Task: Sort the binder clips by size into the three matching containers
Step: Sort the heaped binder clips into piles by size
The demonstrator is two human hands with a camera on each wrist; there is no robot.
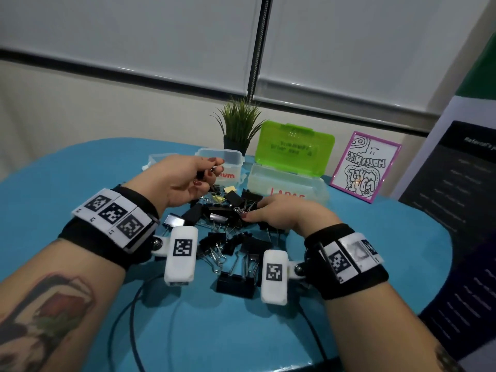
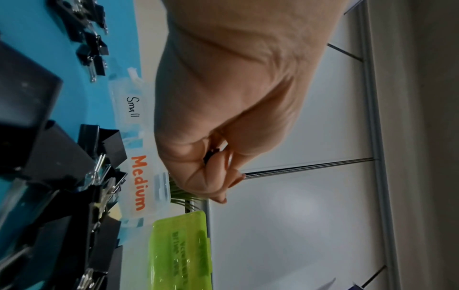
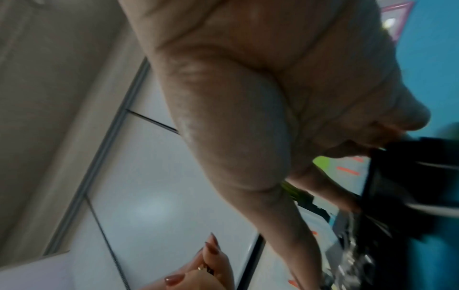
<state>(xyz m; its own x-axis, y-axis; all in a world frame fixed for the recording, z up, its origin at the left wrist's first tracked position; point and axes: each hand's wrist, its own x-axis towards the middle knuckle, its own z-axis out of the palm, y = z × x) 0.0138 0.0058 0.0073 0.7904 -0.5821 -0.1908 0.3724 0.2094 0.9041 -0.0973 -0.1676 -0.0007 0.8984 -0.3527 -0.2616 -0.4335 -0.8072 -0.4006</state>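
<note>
Nearest the front edge of the blue bench (image 1: 80, 183) there's a heap of black binder clips (image 1: 230, 237) in mixed sizes, with a couple of black cables (image 1: 134, 318) trailing off that edge. The right hand (image 1: 279, 213) is palm down on the far part of the heap, fingers spread and bent among the clips; can't tell whether it actually has hold of one. The left hand (image 1: 185, 178) is lifted above the heap with fingers curled in, pinching a small dark clip (image 2: 211, 155) between thumb and fingertips.

Past the heap, a row of three tubs sits toward the back edge: the clear "Small" tub (image 2: 129, 107) on the left, the clear "Medium" tub (image 1: 228, 162) in the middle, and the "Large" box (image 1: 284, 183) on the right with its green lid (image 1: 292, 149) standing open. Contents of all three are not readable from here.

Behind them, a little potted grass plant (image 1: 239, 124) and a pink-framed doodle (image 1: 365, 167) near the back right corner. Then a wall with white roller blinds (image 1: 349, 49), plus a dark poster board (image 1: 456, 197) on the right.
</note>
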